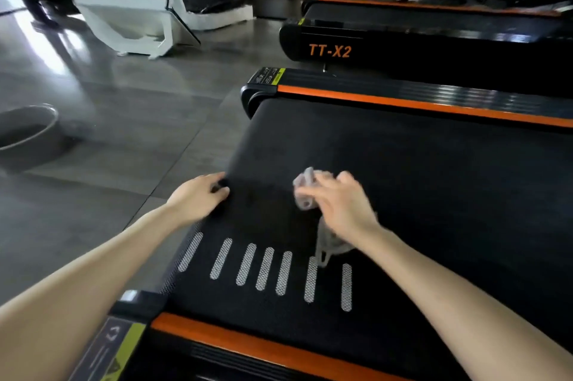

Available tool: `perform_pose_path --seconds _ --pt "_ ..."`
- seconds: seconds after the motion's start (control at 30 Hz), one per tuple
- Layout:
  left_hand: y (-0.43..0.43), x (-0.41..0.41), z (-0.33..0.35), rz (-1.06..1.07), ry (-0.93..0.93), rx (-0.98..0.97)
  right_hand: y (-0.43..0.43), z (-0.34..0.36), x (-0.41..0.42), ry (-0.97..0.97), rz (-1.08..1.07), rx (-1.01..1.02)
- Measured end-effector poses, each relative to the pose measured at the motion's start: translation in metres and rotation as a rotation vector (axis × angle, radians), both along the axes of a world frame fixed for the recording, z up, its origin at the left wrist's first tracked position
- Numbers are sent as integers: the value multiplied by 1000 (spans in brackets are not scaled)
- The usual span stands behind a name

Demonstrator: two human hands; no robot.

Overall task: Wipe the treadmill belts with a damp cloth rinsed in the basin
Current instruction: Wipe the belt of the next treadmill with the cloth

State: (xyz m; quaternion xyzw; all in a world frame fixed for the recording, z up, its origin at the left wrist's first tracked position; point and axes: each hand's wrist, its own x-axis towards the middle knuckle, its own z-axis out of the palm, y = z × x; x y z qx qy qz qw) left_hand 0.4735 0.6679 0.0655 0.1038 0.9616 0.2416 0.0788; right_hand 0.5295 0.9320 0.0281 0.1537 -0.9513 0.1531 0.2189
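Both forearms reach over the belt: right hand clutches the cloth; left hand, at nine o'clock, curls narrowly over the belt's edge.

Right hand clutches cloth on belt; left hand grips belt end.

The scene is dim overall, with daylight entering from the upper left and washing the grey floor in pale glare streaks. The belt reads nearly pure black, its texture lost except near the white stripes. The right hand and cloth are smeared by motion blur; the left hand is sharper. A faint shadow lies under the right hand. Wide-angle distortion bends the orange rails and stretches the forearms at the bottom corners. The background machines are soft and hazy.
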Motion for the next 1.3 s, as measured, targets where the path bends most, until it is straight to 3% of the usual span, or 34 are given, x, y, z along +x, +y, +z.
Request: perform_pose_path --seconds 0.1,0.17,0.27,0.4,0.47,0.53,0.7,0.77,0.87,0.97,1.07,1.17,1.3 --pt "-11 -17 -8 -48 -59 92 24 8 -33 -119 -343 10" --pt "-22 -29 -12 -27 -146 253 6 12 -42 -137 -423 -17" --pt "-32 -41 -22 -5 -279 510 -51 7 -17 -10 -177 -9" --pt "-38 -55 -31 -9 -507 776 -122 3 57 -137 330 5" --pt "-37 -65 -33 9 -557 849 -119 8 53 -146 443 61" --pt "-39 -71 -38 45 -541 902 -96 8 11 -125 390 159" --pt "-44 -76 -53 53 -534 968 -30 6 -117 -94 -414 9" --pt "-45 -77 -57 52 -531 1024 -35 7 -128 -121 -554 -15" --pt "-44 -78 -60 42 -498 1059 -76 7 -85 -53 -332 -7" --pt "-44 -82 -63 22 -444 1007 -114 -1 -14 -132 -34 -17" --pt "-44 -84 -63 11 -425 1001 -109 5 -16 -145 120 18" --pt "-44 -85 -65 27 -432 1016 -84 10 -84 -82 81 107" --pt "-45 -87 -68 12 -392 975 -54 4 -183 -55 -255 21"
